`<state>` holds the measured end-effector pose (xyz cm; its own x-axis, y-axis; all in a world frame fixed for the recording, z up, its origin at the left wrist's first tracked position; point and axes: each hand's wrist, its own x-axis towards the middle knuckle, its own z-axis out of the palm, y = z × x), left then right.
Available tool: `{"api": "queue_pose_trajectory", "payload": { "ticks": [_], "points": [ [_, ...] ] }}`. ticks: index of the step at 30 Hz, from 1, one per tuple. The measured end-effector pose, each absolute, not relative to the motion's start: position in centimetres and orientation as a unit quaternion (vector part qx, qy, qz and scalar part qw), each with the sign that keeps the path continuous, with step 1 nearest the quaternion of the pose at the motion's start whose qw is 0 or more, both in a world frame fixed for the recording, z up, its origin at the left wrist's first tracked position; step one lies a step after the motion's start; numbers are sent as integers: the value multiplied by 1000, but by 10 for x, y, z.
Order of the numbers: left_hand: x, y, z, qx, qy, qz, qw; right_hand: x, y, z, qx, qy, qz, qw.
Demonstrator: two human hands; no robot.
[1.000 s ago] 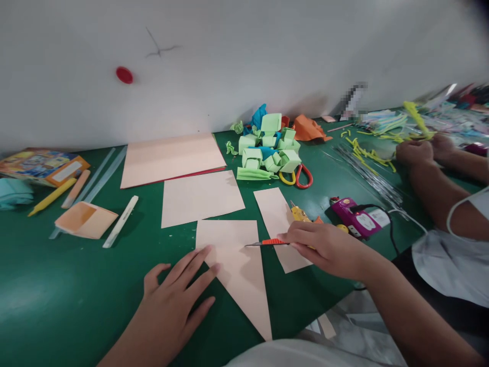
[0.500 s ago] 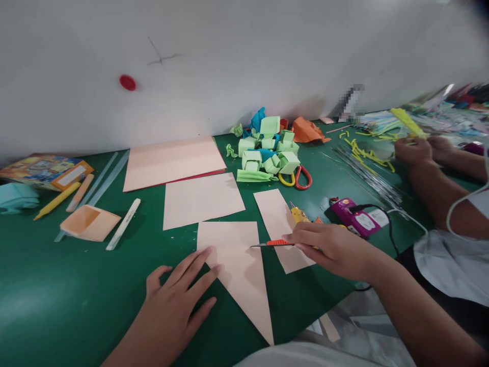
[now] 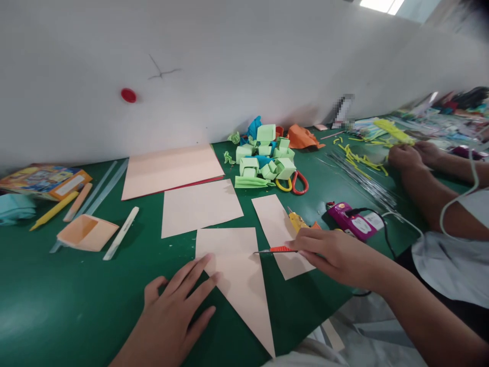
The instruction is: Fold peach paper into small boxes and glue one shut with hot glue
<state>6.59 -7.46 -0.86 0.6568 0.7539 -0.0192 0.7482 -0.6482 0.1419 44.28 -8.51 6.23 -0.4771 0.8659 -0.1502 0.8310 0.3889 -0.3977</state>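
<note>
A pale peach sheet of paper (image 3: 231,255) lies on the green table, squared at the top and tapering to a point at the near end. A faint crease crosses its upper part. My left hand (image 3: 181,300) is spread open, its fingertips resting on the sheet's left edge. In my right hand (image 3: 332,255) is a craft knife (image 3: 280,250) with an orange-red body. Its thin blade points left, the tip at the sheet's right edge by the crease. A narrow peach strip (image 3: 269,214) lies partly under that hand, and a yellow tool (image 3: 297,220) shows just behind it.
Larger peach sheets (image 3: 171,171) lie by the wall. Folded green paper pieces (image 3: 263,158), scissors (image 3: 300,182) and a purple device with cables (image 3: 353,221) lie further right. A folded peach paper box (image 3: 87,232) and yellow marker (image 3: 53,211) sit left. Another person's hands (image 3: 407,155) work at right.
The view has tilted up slightly, so everything sits a little lower in the picture. The knife tip has shifted slightly right over the sheet toward its edge. My left hand stays on the paper.
</note>
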Motion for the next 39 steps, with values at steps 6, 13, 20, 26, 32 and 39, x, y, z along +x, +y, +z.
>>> {"api": "queue_pose_trajectory", "payload": {
  "ticks": [6, 13, 20, 26, 32, 39],
  "points": [
    [66, -74, -9, 910, 409, 35, 60, 446, -84, 62, -499, -839, 209, 65],
    [65, -73, -13, 908, 415, 22, 55, 445, -83, 63, -494, -842, 207, 67],
    [66, -72, -11, 907, 417, 11, 51, 448, -85, 64, -502, -838, 203, 63],
    [66, -70, -13, 909, 415, -11, 41, 453, -85, 62, -496, -844, 196, 59],
    [65, -72, -15, 914, 404, 20, 9, 455, -87, 61, -500, -843, 192, 56],
    [64, -69, -15, 926, 374, 47, -32, 458, -88, 61, -507, -834, 212, 54]
  ]
}}
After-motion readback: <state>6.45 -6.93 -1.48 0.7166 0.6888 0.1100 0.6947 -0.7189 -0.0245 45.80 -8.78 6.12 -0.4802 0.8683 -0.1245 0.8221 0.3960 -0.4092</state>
